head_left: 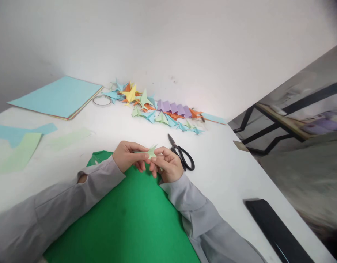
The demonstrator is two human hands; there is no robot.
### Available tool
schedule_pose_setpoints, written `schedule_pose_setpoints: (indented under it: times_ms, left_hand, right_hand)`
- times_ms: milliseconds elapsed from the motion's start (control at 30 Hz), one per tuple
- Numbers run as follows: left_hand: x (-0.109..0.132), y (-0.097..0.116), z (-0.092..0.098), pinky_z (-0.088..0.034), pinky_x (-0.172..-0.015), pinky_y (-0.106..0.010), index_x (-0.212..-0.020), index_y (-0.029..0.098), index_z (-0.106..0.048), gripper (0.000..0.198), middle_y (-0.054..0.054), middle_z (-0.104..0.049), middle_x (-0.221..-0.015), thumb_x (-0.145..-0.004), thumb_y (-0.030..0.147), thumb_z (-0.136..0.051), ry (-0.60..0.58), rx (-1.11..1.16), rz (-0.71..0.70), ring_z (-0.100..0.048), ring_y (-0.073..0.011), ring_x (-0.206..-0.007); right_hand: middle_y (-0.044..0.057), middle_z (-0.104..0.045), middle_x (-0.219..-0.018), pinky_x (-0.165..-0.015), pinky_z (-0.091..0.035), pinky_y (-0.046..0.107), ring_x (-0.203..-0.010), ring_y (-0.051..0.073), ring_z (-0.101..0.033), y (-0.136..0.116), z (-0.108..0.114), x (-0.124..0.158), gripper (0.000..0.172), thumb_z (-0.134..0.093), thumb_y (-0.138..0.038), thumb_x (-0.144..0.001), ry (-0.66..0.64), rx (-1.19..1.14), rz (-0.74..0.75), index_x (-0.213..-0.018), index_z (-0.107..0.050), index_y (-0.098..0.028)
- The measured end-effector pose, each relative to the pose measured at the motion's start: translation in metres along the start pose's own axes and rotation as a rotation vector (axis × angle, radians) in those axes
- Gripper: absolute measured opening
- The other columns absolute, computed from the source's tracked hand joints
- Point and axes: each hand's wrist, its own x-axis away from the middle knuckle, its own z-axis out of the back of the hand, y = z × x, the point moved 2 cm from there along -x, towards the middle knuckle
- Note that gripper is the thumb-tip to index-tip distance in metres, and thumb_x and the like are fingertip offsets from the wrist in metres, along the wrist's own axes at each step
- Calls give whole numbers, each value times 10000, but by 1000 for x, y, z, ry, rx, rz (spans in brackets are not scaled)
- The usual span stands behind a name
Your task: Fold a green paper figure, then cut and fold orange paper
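Note:
A small pale green folded paper piece [150, 151] is pinched between both hands above a large green sheet [130, 219] on the white table [226, 171]. My left hand [128, 156] grips its left side with closed fingers. My right hand [168, 165] pinches its right side, fingers curled. Both arms wear grey sleeves. Black scissors [182, 154] lie on the table just right of my right hand.
A row of folded paper figures in several colours [157, 107] lies at the back by the wall. A roll of clear tape [102, 100] and a stack of coloured paper [59, 96] sit back left. Paper offcuts [19, 146] lie left. A black flat object [275, 230] lies near the right edge.

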Motion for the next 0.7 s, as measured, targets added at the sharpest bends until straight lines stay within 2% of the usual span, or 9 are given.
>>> schedule_pose_setpoints:
  times_ms: [167,400,567,700]
  left_hand:
    - [0,-1,-1,-452,-337,-249,-712,83,-671,317,-29,-637,-497,-475,254,-793,12,-39,-22,-555,-138,-354]
    - [2,-2,-3,-435,-329,-238,-680,91,-678,237,-18,-627,-478,-513,233,-768,29,-47,-92,-539,-126,-341]
    - [0,-5,-3,-426,-328,-234,-663,104,-686,178,-23,-639,-495,-519,188,-749,-12,78,-23,-532,-119,-334]
    - [0,-5,-4,-425,-322,-245,-643,98,-685,162,-43,-648,-501,-500,158,-733,-43,158,52,-540,-137,-333]
  right_hand:
    - [-52,-623,-453,-278,-365,169,-289,90,-495,1,1,-1,312,-732,-317,-580,10,-6,-3,-756,-509,-189]
    - [-53,-619,-464,-268,-333,156,-293,74,-471,2,0,-2,239,-717,-266,-595,31,-13,13,-714,-525,-187]
    - [-46,-614,-435,-279,-323,148,-288,78,-477,-2,-4,1,169,-673,-217,-632,43,-85,-45,-677,-512,-187]
    - [-43,-613,-413,-265,-321,159,-262,93,-465,-2,-5,2,195,-677,-220,-605,36,-140,-73,-648,-488,-196]
